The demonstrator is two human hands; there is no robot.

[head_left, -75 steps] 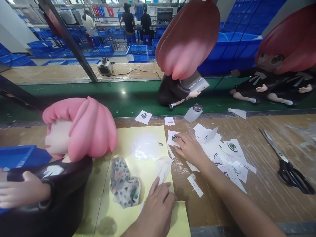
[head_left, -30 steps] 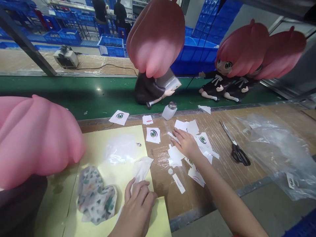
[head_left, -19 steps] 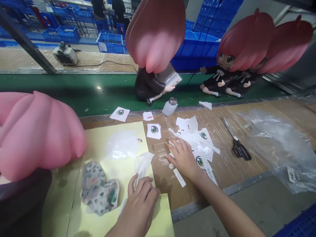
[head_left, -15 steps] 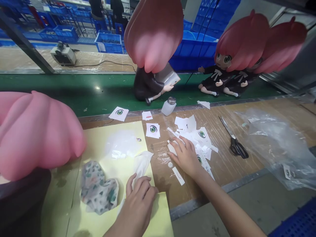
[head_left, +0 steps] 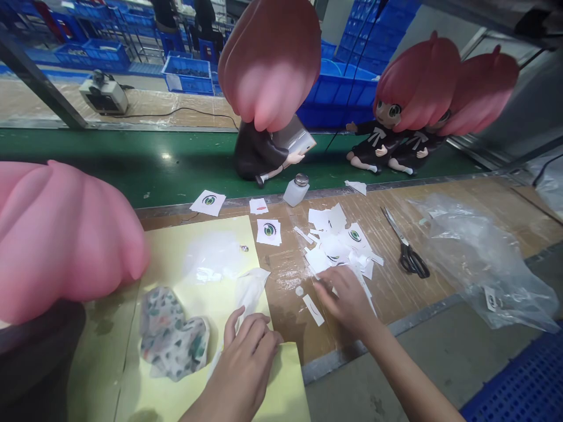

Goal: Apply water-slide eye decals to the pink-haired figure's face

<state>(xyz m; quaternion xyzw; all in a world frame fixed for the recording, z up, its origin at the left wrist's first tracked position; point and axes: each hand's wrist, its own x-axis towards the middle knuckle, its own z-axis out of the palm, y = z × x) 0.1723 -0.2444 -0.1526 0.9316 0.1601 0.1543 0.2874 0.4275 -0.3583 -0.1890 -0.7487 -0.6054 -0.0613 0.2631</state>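
My left hand (head_left: 246, 354) rests on the yellow sheet (head_left: 176, 240), fingers loosely spread and touching a crumpled white tissue (head_left: 253, 287). A balled spotted cloth (head_left: 173, 340) lies left of it. My right hand (head_left: 345, 296) is at the near edge of a pile of white paper cutouts (head_left: 334, 240), fingers bent but apart; nothing shows between them. Some cutouts carry printed green eyes. Just left of that hand lie a small strip with a thin curved line (head_left: 313, 309) and a small round white piece (head_left: 299, 291).
Scissors (head_left: 407, 252) and a clear plastic bag (head_left: 479, 258) lie to the right. A bottle with a metal cap (head_left: 296, 190) stands at the back edge. Pink-haired figures (head_left: 270, 70) sit on the green belt (head_left: 189, 161); a large pink head (head_left: 65, 240) fills the left side.
My right hand has drawn back from the pile toward me, its fingers now more bent, uncovering a printed eye cutout. The left hand stays put. The view has shifted slightly.
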